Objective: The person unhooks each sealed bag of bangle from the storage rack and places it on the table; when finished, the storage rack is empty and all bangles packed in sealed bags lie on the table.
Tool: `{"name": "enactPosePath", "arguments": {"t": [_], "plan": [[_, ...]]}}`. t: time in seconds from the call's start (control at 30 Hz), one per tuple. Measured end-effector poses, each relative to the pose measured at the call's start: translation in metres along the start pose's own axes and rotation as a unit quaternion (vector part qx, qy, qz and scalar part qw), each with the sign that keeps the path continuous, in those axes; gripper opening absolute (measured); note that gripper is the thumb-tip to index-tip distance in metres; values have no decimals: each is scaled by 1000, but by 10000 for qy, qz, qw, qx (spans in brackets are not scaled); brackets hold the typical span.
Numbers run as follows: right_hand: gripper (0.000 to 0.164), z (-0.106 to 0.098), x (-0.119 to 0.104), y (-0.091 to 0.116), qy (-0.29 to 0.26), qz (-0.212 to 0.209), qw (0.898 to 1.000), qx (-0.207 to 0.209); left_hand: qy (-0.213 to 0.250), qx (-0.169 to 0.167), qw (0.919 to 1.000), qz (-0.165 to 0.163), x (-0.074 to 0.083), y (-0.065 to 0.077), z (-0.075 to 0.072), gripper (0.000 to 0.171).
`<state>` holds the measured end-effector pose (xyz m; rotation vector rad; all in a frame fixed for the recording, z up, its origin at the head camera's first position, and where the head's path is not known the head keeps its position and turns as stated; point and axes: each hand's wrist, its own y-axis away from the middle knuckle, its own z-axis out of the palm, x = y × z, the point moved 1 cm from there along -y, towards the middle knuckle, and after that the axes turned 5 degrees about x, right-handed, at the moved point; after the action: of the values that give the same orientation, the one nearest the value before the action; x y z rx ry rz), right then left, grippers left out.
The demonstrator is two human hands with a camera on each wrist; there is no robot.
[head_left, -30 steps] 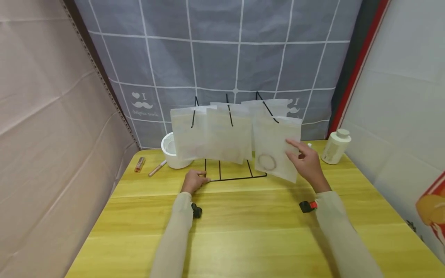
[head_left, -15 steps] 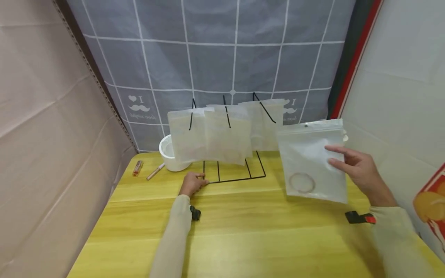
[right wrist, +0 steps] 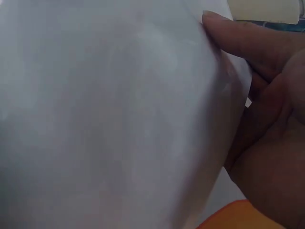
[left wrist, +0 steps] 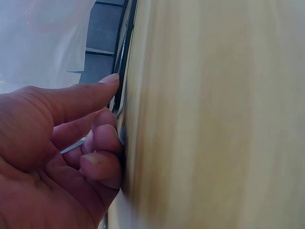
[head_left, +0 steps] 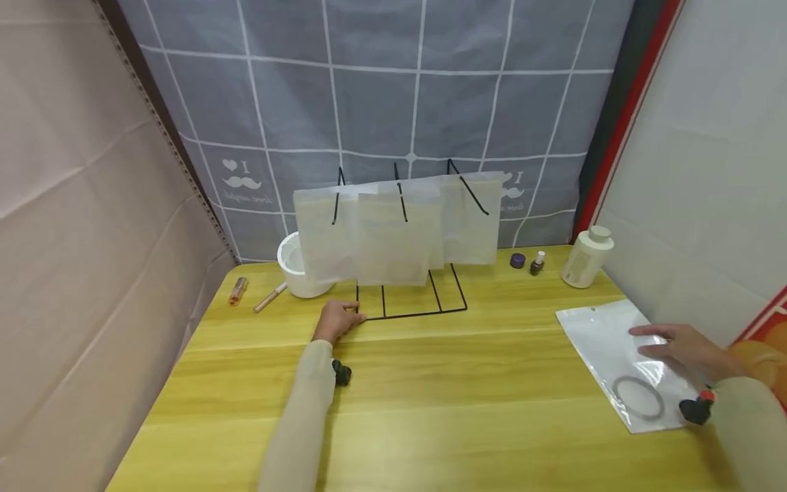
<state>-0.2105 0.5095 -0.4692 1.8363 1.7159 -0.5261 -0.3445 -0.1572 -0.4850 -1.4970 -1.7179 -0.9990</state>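
Note:
My left hand [head_left: 337, 320] pinches the front left corner of a black wire display rack [head_left: 412, 315], thumb against the wire in the left wrist view. Several translucent white zip bags [head_left: 393, 239] hang from the rack's hooks. At the table's right, my right hand [head_left: 688, 350] grips another zip bag [head_left: 599, 342] by its right edge. The right wrist view has the thumb [right wrist: 228, 36] on the bag's face, with the other fingers partly hidden behind it. A ring-shaped item [head_left: 639, 398] shows through this bag, which is low over the tabletop; whether it touches is unclear.
A white round tub [head_left: 301, 273] stands left of the rack, beside a brown-and-white stick [head_left: 270, 298] and a small reddish tube [head_left: 238, 291]. At the back right are a purple cap [head_left: 518, 260], a small dark bottle [head_left: 537, 264] and a white bottle [head_left: 587, 257].
The zip bag in my right hand has come off the right hook, moved right and toward me, and been lowered from upright to nearly flat. My left hand stays on the rack.

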Motion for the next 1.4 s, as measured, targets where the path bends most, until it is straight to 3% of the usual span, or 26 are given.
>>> {"name": "enactPosePath", "arguments": {"t": [0.1, 0.17, 0.37, 0.53, 0.7, 0.87, 1.1, 1.3, 1.4], "plan": [[68, -2, 7, -1, 36, 417, 9991, 34, -38, -17, 10000, 85, 4, -1, 0, 44], [77, -2, 8, -1, 311, 420, 9985, 144, -38, 4, 9999, 97, 6, -2, -1, 44], [71, 5, 6, -3, 352, 52, 9982, 476, -92, 92, 9998, 148, 7, -3, -3, 44], [80, 7, 8, -6, 213, 278, 9985, 420, -62, 62, 9999, 139, 5, -2, -2, 44], [62, 12, 13, -7, 457, -323, 9957, 738, -112, 88, 9998, 101, 5, -1, -1, 45], [43, 15, 18, -10, 1065, -963, 9838, 1072, -123, 79, 9998, 108, 4, 0, -1, 45], [51, 14, 18, -5, 1492, -375, 9821, 1091, -110, 57, 9998, 154, 2, 2, 0, 45], [49, 16, 13, -1, 1605, -364, 9796, 1154, -103, 65, 9999, 100, 2, 2, 2, 44], [44, 20, 11, 0, 1700, -614, 9750, 1290, -184, 83, 9997, 142, 1, 4, 3, 44]]}}
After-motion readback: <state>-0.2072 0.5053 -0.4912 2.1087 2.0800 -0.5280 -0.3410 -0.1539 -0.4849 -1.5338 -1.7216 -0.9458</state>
